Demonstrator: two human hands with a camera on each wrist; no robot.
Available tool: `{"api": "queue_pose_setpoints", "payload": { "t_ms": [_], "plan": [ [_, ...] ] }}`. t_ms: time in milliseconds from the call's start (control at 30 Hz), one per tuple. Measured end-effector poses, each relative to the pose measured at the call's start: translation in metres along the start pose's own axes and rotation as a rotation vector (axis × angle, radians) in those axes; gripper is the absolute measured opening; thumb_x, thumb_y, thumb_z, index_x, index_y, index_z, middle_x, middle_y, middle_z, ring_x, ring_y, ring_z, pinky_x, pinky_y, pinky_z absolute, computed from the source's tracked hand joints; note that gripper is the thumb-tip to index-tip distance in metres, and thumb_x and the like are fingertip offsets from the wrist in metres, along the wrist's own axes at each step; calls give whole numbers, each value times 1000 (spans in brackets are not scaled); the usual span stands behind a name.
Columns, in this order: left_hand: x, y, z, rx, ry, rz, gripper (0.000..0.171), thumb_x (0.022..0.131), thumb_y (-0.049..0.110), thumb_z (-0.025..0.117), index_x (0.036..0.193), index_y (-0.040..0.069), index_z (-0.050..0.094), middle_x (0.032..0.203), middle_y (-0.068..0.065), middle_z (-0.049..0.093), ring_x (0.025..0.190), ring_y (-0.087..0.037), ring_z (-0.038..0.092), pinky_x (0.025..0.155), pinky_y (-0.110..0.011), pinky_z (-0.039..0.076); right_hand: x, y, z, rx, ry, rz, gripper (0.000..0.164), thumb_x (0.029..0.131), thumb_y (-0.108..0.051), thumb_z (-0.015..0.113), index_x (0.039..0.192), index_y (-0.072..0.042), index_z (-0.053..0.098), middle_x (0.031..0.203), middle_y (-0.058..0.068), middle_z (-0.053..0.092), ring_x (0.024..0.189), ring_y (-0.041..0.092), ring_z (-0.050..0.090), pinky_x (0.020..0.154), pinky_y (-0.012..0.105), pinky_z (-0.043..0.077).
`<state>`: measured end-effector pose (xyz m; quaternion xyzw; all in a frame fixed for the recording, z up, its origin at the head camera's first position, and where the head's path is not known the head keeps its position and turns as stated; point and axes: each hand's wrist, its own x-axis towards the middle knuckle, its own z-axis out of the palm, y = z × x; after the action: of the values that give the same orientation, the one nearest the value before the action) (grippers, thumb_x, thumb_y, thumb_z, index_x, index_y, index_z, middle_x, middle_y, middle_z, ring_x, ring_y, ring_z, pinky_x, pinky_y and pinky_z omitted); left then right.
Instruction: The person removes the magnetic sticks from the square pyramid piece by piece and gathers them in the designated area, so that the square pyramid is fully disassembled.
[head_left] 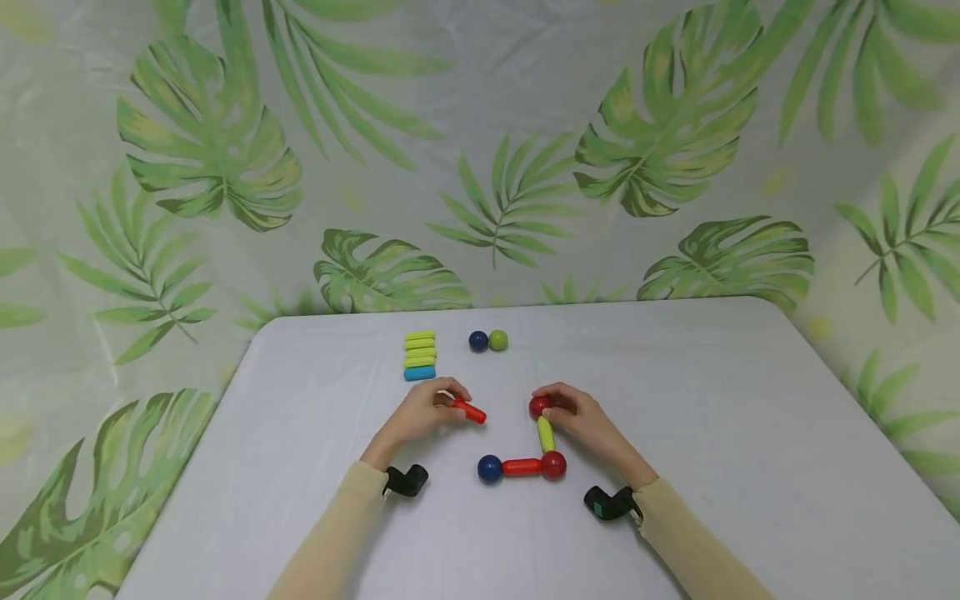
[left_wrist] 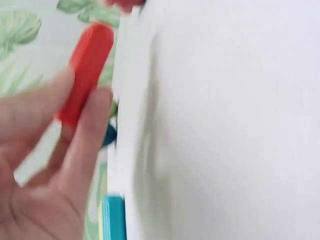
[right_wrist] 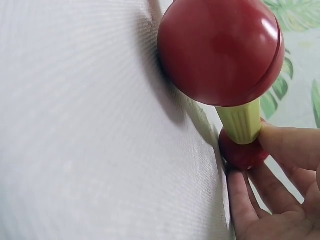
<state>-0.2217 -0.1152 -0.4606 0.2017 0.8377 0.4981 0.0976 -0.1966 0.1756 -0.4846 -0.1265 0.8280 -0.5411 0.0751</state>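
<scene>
My left hand pinches a short red rod between thumb and fingers, lifted over the table; the left wrist view shows this rod with one end free. My right hand grips a red ball, seen in the right wrist view with thumb and fingers around it. From that ball a yellow-green rod runs to a nearer red ball. A second red rod links the nearer ball to a dark blue ball, making an L shape on the table.
Behind my left hand lies a column of several yellow-green rods with a blue rod at its near end. To their right sit a dark blue ball and a green ball. A leaf-patterned cloth hangs behind the white table.
</scene>
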Motion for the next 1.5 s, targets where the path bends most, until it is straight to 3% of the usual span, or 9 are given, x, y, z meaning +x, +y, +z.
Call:
{"api": "queue_pose_setpoints", "payload": {
  "t_ms": [200, 333, 567, 700, 800, 900, 967, 1133, 1500],
  "plan": [
    [-3, -20, -22, 104, 403, -218, 14, 80, -1, 74, 88, 1, 64, 84, -8, 64, 75, -19, 59, 66, -25, 46, -1, -1, -1, 2, 5, 18, 28, 95, -8, 57, 123, -7, 59, 125, 14, 57, 115, 32, 52, 96, 44, 45],
    [-1, -24, -29, 158, 462, -266, 13, 81, -1, 73, 86, -1, 61, 80, -10, 62, 71, -22, 57, 62, -28, 44, -2, -2, -1, 8, -2, 11, 28, 95, -8, 58, 123, -6, 59, 125, 14, 56, 115, 32, 52, 96, 45, 44],
    [5, -22, -36, 259, 461, -222, 14, 81, -2, 71, 89, -2, 59, 88, -16, 54, 78, -28, 53, 70, -36, 44, -1, -4, 0, 22, -11, 1, 28, 94, -8, 58, 123, -5, 59, 125, 14, 57, 114, 32, 52, 95, 44, 45],
    [4, -17, -30, 278, 325, -67, 18, 82, -1, 72, 95, 0, 59, 93, -14, 51, 80, -25, 52, 72, -34, 45, -1, -4, 0, 18, -7, 7, 28, 94, -7, 58, 123, -5, 59, 125, 14, 57, 114, 32, 52, 95, 44, 45],
    [-4, -4, -13, 183, 6, 64, 21, 83, 3, 72, 100, 2, 59, 96, -10, 56, 83, -22, 54, 75, -33, 47, -1, -4, 0, 15, -6, 11, 29, 94, -7, 57, 123, -5, 59, 125, 15, 56, 114, 32, 52, 95, 44, 45],
    [-14, 13, 12, 143, -339, 104, 29, 83, 14, 75, 106, 8, 59, 100, -1, 58, 90, -15, 55, 80, -29, 48, -1, -4, 0, 19, -7, 10, 29, 94, -7, 58, 123, -5, 59, 125, 14, 57, 113, 32, 52, 95, 44, 45],
    [-18, 21, 29, 191, -457, 122, 32, 82, 18, 77, 106, 13, 56, 99, 6, 55, 92, -10, 51, 81, -25, 46, -1, -4, 0, 13, -11, -7, 29, 95, -8, 58, 123, -4, 58, 124, 15, 57, 112, 32, 53, 94, 44, 45],
    [-19, 30, 52, 310, -450, 178, 29, 79, 7, 74, 94, 17, 52, 84, 10, 50, 81, -6, 47, 69, -18, 41, 0, -4, -1, 8, -12, -23, 29, 95, -8, 57, 123, -3, 58, 124, 16, 57, 111, 32, 53, 94, 44, 45],
    [-9, 27, 40, 265, -420, 216, 20, 81, -1, 67, 94, 15, 63, 90, 8, 58, 83, -8, 52, 75, -21, 46, -2, -3, -1, 36, -16, -3, 28, 94, -9, 59, 123, -6, 59, 125, 15, 56, 112, 32, 53, 94, 44, 46]
  ]
}}
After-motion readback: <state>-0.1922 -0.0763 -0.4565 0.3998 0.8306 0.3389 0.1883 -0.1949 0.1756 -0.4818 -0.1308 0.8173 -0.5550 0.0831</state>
